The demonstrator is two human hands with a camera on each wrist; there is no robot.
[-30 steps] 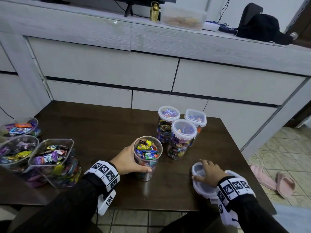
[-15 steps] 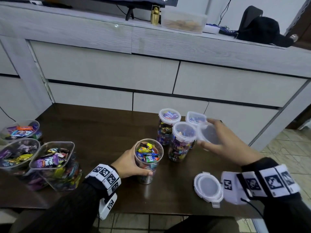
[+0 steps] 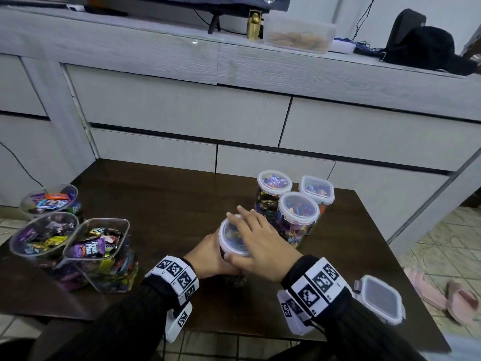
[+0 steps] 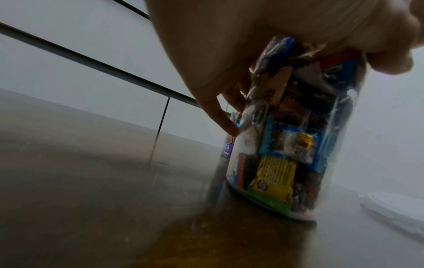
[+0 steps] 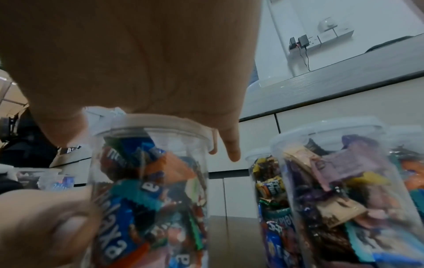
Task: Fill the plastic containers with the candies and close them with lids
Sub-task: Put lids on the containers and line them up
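The right hand (image 3: 256,242) is lying flat, fingers straight, on a round lid (image 3: 230,241) and appears to be pressing it onto the tall round container (image 4: 289,130) packed with wrapped candies (image 5: 146,190). The left hand (image 3: 208,256) is curling round that container's side, gripping it, probably to keep it from tipping or sliding under the push. The container is standing upright toward the near edge of the dark tabletop (image 3: 161,194), about midway along it. Three lidded containers (image 3: 296,209) are clustering just beyond it toward the far right corner, seemingly finished. A spare square lid (image 3: 380,299) is lying at the near right corner. Three open containers (image 3: 70,238) of candies are waiting along the left edge, still unlidded.
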